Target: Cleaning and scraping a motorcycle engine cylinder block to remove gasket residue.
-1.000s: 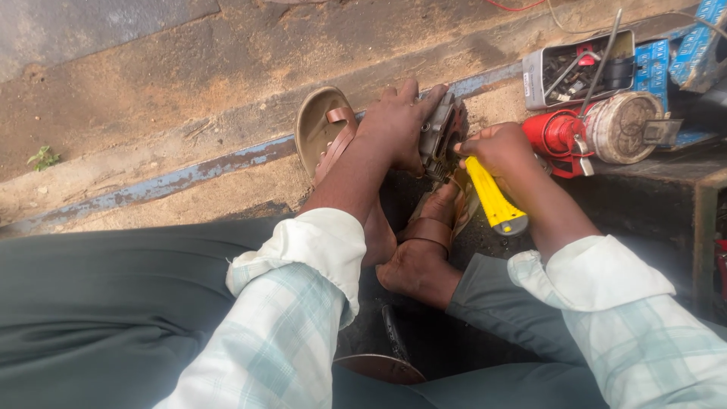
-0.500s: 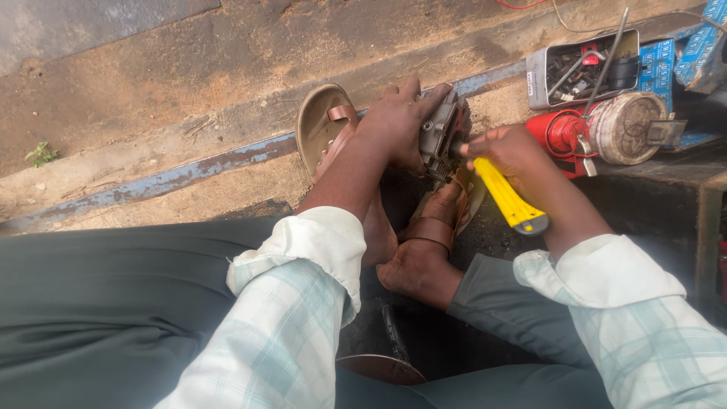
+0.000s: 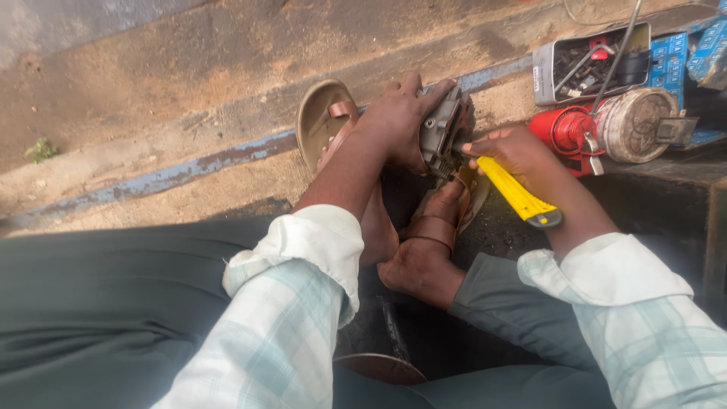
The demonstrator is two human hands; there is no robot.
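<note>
Since the frame 1 second earlier little has moved: the yellow-handled screwdriver (image 3: 519, 195) has tilted slightly, its handle end now lower and further from the metal part, while both hands stay in the same spot. The left hand (image 3: 397, 121) is closed around a small grey metal engine part (image 3: 443, 135), fingers wrapped over its top, holding it upright just above the person's sandalled feet. The right hand (image 3: 515, 155) is clenched around the screwdriver near its front end, with the tip pressed against the side of the part. The part rests low over a dark, oily patch of ground between the feet, close to a brown sandal (image 3: 322, 121) and a foot in a brown strap (image 3: 428, 242). To the right, a red and grey motor unit (image 3: 617, 125) lies on its side on a dark table (image 3: 666, 178), beside an open metal tin of small tools (image 3: 591, 60). Judging from this, the work on the part is mid-way: the tool is engaged, the part looks still assembled, and no loosened screws or removed pieces are visible
</note>
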